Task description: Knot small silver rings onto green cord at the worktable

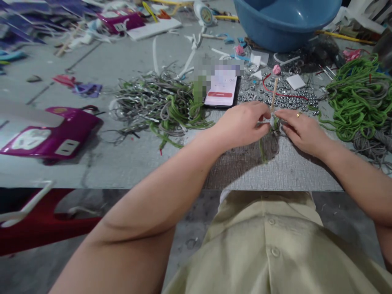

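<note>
Green cord [262, 150], a short length with grey strands beside it, lies on the counter [239, 171] between and just below my 2 hands. My left hand [245, 124] comes in from the side with thumb and forefinger bent toward each other, only a narrow gap showing between them, their tips at the upper end of the cord. My right hand [306, 130] reaches in opposite, its fingers stretched and lightly curved, thumb a little apart, tips just beside the same spot; a gold ring [298, 115] sits on 1 of them. The tips are blurred, so I cannot tell whether either set of fingers has hold of the cord.

Right above my fingertips stands a thin wooden stick [274, 96], with a pink ball [276, 69] at its far end. Small nut-like metal pieces [294, 100] are spread around it, along with a red cord [265, 86] and a white square [295, 82]. Beyond my left wrist rests a phone [220, 85], its screen lit, with a tangle of metal-strung cords [153, 98] beside it. A heap of green cords [352, 98] is near my right forearm, and a blue basin [275, 34] stands at the back.
</note>
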`<action>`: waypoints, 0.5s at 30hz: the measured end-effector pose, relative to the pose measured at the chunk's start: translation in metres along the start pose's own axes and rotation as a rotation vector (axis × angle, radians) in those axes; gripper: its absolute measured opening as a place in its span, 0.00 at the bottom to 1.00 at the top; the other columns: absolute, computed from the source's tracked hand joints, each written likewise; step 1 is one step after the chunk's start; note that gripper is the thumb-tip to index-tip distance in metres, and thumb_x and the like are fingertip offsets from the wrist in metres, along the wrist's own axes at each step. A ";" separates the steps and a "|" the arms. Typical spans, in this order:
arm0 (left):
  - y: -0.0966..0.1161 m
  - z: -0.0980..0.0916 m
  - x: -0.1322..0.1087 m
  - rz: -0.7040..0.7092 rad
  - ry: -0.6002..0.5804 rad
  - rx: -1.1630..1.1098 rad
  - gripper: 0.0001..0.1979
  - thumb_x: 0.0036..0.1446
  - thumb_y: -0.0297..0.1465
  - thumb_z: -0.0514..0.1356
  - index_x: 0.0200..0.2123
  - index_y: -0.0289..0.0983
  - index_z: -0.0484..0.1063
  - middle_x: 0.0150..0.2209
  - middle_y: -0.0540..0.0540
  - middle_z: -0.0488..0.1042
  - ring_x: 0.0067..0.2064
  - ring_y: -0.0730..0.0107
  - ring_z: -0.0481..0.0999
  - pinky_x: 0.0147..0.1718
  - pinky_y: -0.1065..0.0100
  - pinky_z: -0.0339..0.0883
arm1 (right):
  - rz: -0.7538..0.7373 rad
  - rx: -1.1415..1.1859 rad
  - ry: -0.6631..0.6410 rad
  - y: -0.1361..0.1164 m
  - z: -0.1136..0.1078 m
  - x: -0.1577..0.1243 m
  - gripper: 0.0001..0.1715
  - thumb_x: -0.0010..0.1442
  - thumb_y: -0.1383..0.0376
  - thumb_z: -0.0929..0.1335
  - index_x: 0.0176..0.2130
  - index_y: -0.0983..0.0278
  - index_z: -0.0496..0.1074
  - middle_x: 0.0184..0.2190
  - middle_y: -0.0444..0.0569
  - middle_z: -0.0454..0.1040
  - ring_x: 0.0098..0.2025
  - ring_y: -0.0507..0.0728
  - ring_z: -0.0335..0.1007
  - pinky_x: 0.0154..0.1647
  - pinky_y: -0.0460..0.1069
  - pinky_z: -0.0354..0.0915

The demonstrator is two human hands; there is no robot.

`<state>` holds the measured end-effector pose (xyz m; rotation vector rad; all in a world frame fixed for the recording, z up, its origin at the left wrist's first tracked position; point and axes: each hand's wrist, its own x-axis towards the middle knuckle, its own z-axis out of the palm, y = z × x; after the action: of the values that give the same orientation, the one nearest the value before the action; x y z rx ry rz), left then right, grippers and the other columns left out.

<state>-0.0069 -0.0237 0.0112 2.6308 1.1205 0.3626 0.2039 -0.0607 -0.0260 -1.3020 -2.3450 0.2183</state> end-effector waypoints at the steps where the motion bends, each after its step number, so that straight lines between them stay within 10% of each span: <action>1: 0.000 0.002 0.000 0.008 0.024 -0.009 0.15 0.59 0.31 0.52 0.45 0.35 0.74 0.42 0.42 0.78 0.42 0.64 0.76 0.43 0.64 0.67 | 0.003 -0.007 -0.018 0.000 0.001 0.001 0.27 0.65 0.71 0.58 0.60 0.62 0.69 0.60 0.56 0.73 0.61 0.62 0.69 0.62 0.63 0.65; 15: 0.019 0.007 0.000 -0.089 -0.249 0.147 0.15 0.63 0.30 0.53 0.48 0.36 0.75 0.47 0.40 0.77 0.46 0.56 0.78 0.38 0.63 0.67 | 0.026 -0.175 -0.158 -0.005 -0.002 0.003 0.20 0.68 0.67 0.59 0.53 0.62 0.74 0.45 0.55 0.77 0.44 0.60 0.73 0.42 0.52 0.66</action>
<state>0.0080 -0.0376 0.0110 2.6453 1.2151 -0.0672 0.1994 -0.0613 -0.0219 -1.4456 -2.5289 0.1301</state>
